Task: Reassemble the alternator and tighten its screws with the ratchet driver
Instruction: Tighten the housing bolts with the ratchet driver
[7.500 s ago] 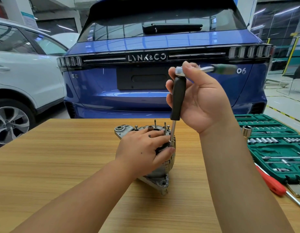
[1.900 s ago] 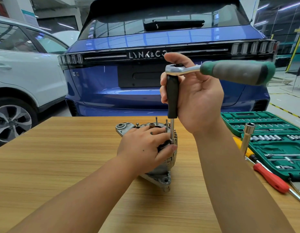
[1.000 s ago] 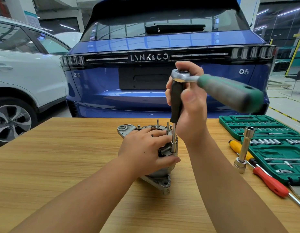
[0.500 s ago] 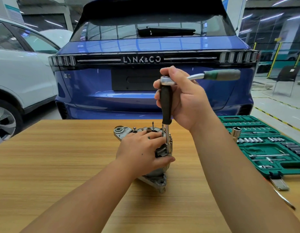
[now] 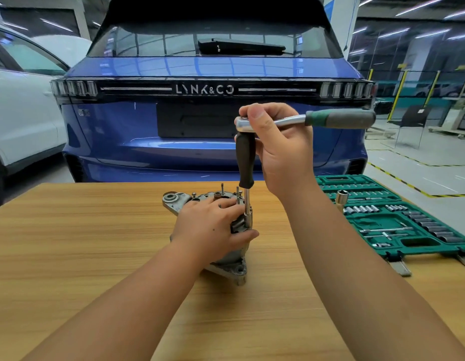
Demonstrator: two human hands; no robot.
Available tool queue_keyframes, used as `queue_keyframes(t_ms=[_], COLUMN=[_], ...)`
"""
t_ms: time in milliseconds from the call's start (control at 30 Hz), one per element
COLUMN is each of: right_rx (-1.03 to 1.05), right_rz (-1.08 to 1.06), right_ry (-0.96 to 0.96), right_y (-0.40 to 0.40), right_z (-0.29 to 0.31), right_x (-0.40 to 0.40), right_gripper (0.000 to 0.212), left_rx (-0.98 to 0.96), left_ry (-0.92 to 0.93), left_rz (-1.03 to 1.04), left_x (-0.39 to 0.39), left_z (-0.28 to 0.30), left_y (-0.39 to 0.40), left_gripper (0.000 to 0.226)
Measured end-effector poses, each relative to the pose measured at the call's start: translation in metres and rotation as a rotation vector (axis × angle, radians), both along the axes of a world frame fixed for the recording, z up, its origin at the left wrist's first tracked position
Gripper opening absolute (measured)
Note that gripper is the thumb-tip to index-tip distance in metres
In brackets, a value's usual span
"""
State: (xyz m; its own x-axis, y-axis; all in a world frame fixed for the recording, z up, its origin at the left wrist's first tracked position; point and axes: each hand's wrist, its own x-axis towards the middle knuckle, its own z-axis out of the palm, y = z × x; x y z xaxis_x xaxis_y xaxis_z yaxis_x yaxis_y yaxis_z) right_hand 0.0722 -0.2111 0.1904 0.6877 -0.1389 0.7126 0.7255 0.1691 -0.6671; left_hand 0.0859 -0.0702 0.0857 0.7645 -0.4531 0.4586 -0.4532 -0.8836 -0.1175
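Ratchet driver (image 5: 304, 119) handle farther right than before

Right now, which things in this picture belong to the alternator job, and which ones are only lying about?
In use:
- alternator, held down by the left hand
- ratchet driver, standing upright on a screw, gripped by the right hand

Lying about:
- green socket case, open on the table
- blue car and white car behind

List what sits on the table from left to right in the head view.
Left hand → alternator → upright socket → green tool case.
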Motion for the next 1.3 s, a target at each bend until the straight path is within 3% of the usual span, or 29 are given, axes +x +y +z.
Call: queue_keyframes(t_ms=[100,233,333,500,700,867,1000,1167,1300], right_rx=[0.081,0.232,0.098,-0.057,0.243,0.43,0.183,0.0,-0.159], right_rz=[0.128,0.218,0.253,0.246,0.18,0.13,0.118,0.271,0.042], right_ry=[0.127,0.559,0.731,0.829,0.733,0.375,0.112,0.135,0.032], right_y=[0.003,-0.003,-0.004,0.012,0.021,0.028,0.026,0.011,0.005], right_z=[0.0,0.017,0.035,0.048,0.041,0.015,-0.006,-0.01,-0.014], right_x=[-0.002,0.006,0.01,0.008,0.008,0.004,0.001,-0.003,-0.005], right_gripper=[0.014,0.028,0.03,0.021,0.012,0.004,0.011,0.023,0.024], left_rx=[0.025,0.044,0.05,0.045,0.027,0.032,0.014,-0.001,-0.005], left_ry=[0.017,0.026,0.03,0.007,-0.009,-0.01,-0.064,-0.06,-0.048], left_rz=[0.041,0.054,0.039,0.04,0.029,0.036,0.008,-0.005,-0.01], left_x=[-0.001,0.0,0.002,0.002,0.004,0.007,0.005,0.004,0.004], left_z=[-0.001,-0.002,-0.002,-0.002,-0.004,-0.008,-0.008,-0.007,-0.004], left_y=[-0.005,-0.005,-0.002,-0.003,-0.003,-0.003,-0.002,0.0,0.003], left_gripper=[0.083,0.084,0.086,0.086,0.084,0.083,0.078,0.078,0.08])
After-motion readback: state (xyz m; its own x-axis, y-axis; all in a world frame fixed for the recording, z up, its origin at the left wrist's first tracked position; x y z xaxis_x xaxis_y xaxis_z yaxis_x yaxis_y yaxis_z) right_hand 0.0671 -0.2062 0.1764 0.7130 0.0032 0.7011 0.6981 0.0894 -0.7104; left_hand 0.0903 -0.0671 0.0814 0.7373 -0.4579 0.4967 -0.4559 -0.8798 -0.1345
